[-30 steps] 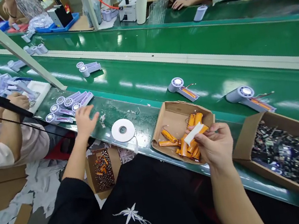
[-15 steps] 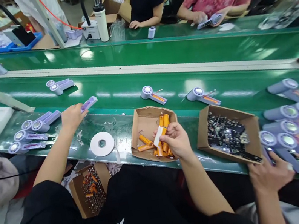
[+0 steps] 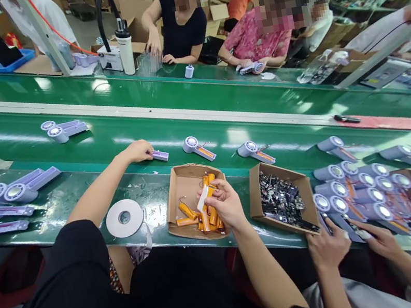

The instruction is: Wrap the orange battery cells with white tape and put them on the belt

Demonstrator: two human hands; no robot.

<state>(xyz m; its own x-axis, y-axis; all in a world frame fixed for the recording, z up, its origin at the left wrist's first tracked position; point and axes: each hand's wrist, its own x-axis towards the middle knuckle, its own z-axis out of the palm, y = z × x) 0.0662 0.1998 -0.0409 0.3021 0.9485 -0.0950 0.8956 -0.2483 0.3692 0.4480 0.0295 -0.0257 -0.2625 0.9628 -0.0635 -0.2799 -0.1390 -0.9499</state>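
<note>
My left hand (image 3: 138,150) is closed on a lilac handheld fan (image 3: 160,155), whose open handle sticks out to the right over the belt's near edge; its head is hidden by the hand. My right hand (image 3: 224,200) pinches an orange battery with a white strip (image 3: 205,196) on it. It is above a cardboard box (image 3: 172,201) holding several orange batteries (image 3: 185,211). Left of that box lies a roll of white tape (image 3: 114,221), its loose end hanging over the table edge. Several lilac fan housings (image 3: 18,192) lie on the table at far left.
Two fans with orange batteries (image 3: 190,145) rest on the green belt (image 3: 115,129), and paired housings (image 3: 63,131) lie farther left. Right of me stands a box of small black parts (image 3: 255,201). Beyond it, a co-worker's hands (image 3: 329,246) work beside many clustered fans (image 3: 373,194).
My left hand has carried the fan rightward along the belt's near edge, towards the other fans. My right hand still holds the battery over the box. The view has turned rightward.
</note>
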